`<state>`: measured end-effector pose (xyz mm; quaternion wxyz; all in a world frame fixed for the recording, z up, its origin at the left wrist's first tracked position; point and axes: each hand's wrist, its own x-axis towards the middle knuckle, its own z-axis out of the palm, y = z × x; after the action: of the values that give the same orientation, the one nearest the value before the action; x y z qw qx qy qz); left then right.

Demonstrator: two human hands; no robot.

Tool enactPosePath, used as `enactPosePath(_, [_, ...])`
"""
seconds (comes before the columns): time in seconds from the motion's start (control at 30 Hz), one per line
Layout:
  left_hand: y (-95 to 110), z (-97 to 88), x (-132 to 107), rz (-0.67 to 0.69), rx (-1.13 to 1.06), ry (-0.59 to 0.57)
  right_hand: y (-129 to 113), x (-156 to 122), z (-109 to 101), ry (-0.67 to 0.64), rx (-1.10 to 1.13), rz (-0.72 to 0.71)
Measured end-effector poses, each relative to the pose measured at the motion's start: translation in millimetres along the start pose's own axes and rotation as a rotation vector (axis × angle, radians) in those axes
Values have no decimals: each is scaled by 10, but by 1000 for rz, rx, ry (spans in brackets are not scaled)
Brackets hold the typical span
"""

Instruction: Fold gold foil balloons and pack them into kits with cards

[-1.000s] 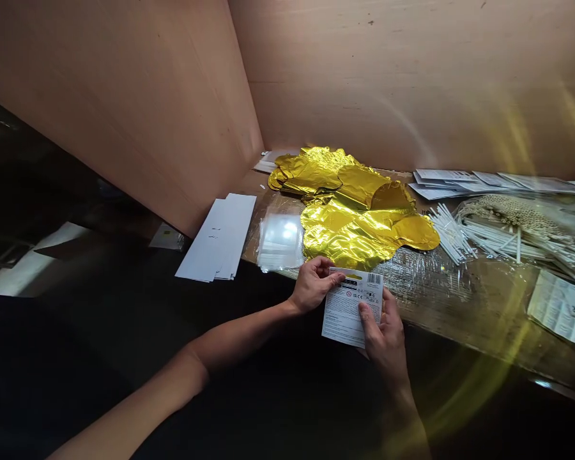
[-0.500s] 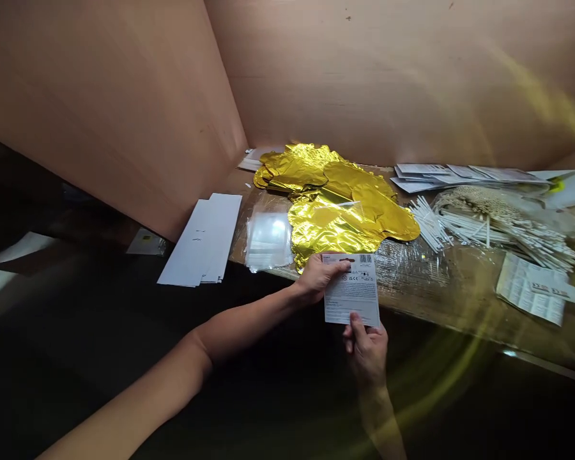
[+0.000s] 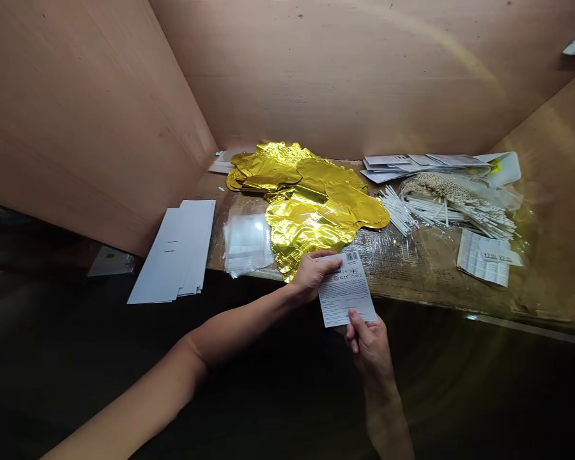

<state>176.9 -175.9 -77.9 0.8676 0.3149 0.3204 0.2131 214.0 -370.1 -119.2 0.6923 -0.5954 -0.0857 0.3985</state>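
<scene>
The left hand point(image 3: 316, 276) grips the card's upper left edge and the right hand point(image 3: 370, 348) its lower edge. This printed barcode card point(image 3: 347, 289) is held at the near edge of the desk point(image 3: 426, 275), just beside gold foil balloons point(image 3: 316, 217) and clear plastic bags point(image 3: 246, 246).

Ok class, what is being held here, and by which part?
A white rectangular printed barcode card, pinched by the left hand at its upper-left edge and the right hand at its lower edge.

Printed card point(image 3: 342, 297): white, with black text and a black-and-white barcode point(image 3: 352, 257). Foil balloons point(image 3: 311, 220): metallic gold. Thin sticks point(image 3: 397, 209): white.
</scene>
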Motion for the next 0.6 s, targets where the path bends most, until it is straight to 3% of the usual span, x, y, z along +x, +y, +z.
enactPosePath(0.13, [-242, 41, -173, 36, 8, -113, -62, 64, 51, 37, 51, 0])
enactPosePath(0.33, [-641, -65, -255, -28, 239, -235, -18, 140, 81, 173, 149, -56])
enactPosePath(0.47, [-441, -146, -183, 31, 554, -344, 74, 108, -77, 180, 144, -12])
enactPosePath(0.57, [-166, -132, -136, 323, 919, -202, 99, 125, -243, 223, 117, 6])
enactPosePath(0.6, [-101, -111, -110, 424, 1016, -212, 104, 145, -292, 238, 115, 12])
